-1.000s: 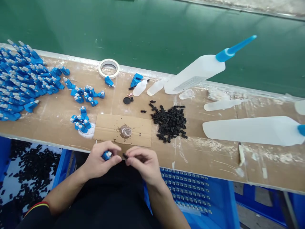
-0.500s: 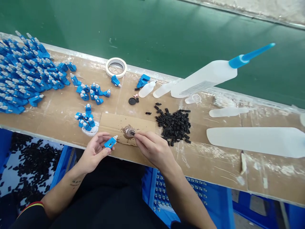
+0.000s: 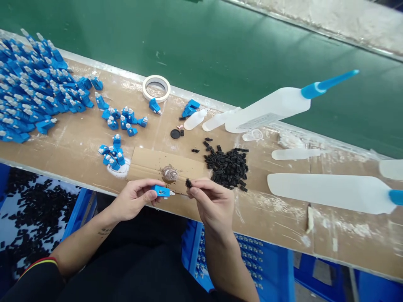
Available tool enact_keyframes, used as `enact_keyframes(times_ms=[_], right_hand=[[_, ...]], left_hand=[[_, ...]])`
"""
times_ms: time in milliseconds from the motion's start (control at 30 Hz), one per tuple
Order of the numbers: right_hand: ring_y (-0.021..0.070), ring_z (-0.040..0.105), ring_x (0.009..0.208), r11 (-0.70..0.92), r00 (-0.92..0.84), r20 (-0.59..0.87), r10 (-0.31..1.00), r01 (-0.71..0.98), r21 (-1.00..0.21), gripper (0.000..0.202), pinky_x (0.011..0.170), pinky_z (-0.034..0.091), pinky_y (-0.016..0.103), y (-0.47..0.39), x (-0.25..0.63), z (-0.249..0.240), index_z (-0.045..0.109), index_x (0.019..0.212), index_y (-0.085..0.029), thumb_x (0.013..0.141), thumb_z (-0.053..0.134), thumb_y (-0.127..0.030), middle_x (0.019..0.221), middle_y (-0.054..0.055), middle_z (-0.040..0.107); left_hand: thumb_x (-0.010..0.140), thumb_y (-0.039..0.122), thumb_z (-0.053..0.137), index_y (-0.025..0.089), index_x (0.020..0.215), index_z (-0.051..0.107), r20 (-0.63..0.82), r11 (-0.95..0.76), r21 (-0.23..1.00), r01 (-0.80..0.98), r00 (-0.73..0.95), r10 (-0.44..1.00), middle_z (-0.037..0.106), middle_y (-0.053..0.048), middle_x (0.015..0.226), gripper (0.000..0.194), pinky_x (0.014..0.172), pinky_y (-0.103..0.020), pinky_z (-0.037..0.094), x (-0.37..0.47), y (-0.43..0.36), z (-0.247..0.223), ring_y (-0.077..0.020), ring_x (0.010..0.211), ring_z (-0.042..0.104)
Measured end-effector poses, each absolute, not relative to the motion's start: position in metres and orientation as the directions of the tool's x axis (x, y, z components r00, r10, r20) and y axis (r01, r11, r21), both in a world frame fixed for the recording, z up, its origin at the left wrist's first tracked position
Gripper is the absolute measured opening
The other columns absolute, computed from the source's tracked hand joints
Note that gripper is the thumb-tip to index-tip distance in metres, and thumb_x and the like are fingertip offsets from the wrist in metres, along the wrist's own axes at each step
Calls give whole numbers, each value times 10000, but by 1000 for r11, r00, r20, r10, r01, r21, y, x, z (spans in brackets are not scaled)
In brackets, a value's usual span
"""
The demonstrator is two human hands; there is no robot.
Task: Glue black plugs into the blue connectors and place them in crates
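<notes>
Between the fingers and thumb of my left hand (image 3: 134, 200) is a blue part (image 3: 161, 191) with a slot in its upper face and a pale tip pointing right. My right hand (image 3: 215, 203) pinches a small black piece (image 3: 188, 183), a short gap to the right of the blue part. Just beyond both hands a small round dish (image 3: 170, 173) with brownish smears around it rests on a cardboard strip (image 3: 145, 161). A heap of black pieces (image 3: 228, 165) lies beyond my right hand.
Many blue parts (image 3: 37, 90) stand at the far left, with small clusters (image 3: 112, 156) nearer. A tape roll (image 3: 156, 88), a black disc (image 3: 175, 134) and white bottles (image 3: 270, 109) lie along the table (image 3: 258, 222). Blue crates (image 3: 273, 264) sit below its front edge.
My right hand has drawn back from the dish toward me, the black piece now clear of it. My left hand has moved right and turned the blue part so its tip points right.
</notes>
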State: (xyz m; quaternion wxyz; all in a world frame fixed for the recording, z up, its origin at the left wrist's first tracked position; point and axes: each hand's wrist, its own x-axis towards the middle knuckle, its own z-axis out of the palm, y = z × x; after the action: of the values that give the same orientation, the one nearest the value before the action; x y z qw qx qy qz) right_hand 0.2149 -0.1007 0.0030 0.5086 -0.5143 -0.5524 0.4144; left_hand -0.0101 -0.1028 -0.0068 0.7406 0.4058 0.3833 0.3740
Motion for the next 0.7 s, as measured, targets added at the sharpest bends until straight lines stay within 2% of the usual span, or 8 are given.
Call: enact_keyframes(times_ms=[67, 133, 233, 467, 567, 700], right_hand=[[205, 730, 752, 276, -64, 268, 961, 256, -927, 94, 653, 612, 348, -102, 213, 11, 749, 874, -244, 843, 725, -158, 827, 39, 762], [218, 741, 822, 450, -213, 397, 893, 359, -818, 203, 738, 610, 386, -102, 210, 21, 743, 945, -260, 837, 712, -92, 879, 39, 775], [205, 746, 854, 613, -375, 487, 789, 417, -672, 298, 720, 580, 356, -101, 207, 32, 708, 1039, -247, 830, 699, -35, 927, 45, 781], [195, 740, 852, 720, -531, 489, 692, 462, -518, 234, 675, 555, 325, -100, 205, 35, 683, 1045, -226, 873, 668, -67, 921, 58, 777], [202, 737, 879, 743, -573, 475, 668, 472, -474, 227, 685, 558, 323, -101, 205, 38, 687, 1041, -198, 867, 672, -53, 941, 73, 775], [213, 730, 930, 773, -618, 467, 632, 461, -436, 206, 744, 582, 329, -105, 205, 43, 693, 1046, -158, 878, 658, -45, 969, 96, 772]], left_hand=[[895, 450, 696, 142, 1162, 713, -261, 405, 879, -252, 457, 850, 757, -91, 875, 408, 712, -283, 616, -7, -100, -4, -164, 746, 702], [895, 428, 702, 150, 1158, 714, -258, 417, 874, -250, 488, 834, 759, -93, 915, 383, 746, -298, 624, -6, -98, -1, -175, 780, 719], [889, 426, 707, 171, 1166, 715, -265, 439, 866, -240, 526, 808, 758, -89, 966, 377, 792, -306, 625, -7, -97, 3, -188, 846, 734], [891, 427, 702, 183, 1199, 703, -292, 448, 873, -192, 530, 797, 745, -97, 1053, 394, 853, -336, 618, -10, -101, 5, -214, 941, 725], [906, 384, 688, 173, 1212, 697, -277, 393, 911, -125, 520, 808, 734, -99, 1039, 372, 788, -309, 609, -13, -103, 9, -192, 864, 714], [897, 306, 696, 165, 1177, 715, -256, 326, 944, -50, 512, 820, 720, -70, 919, 315, 655, -239, 550, -15, -103, 14, -138, 713, 675]])
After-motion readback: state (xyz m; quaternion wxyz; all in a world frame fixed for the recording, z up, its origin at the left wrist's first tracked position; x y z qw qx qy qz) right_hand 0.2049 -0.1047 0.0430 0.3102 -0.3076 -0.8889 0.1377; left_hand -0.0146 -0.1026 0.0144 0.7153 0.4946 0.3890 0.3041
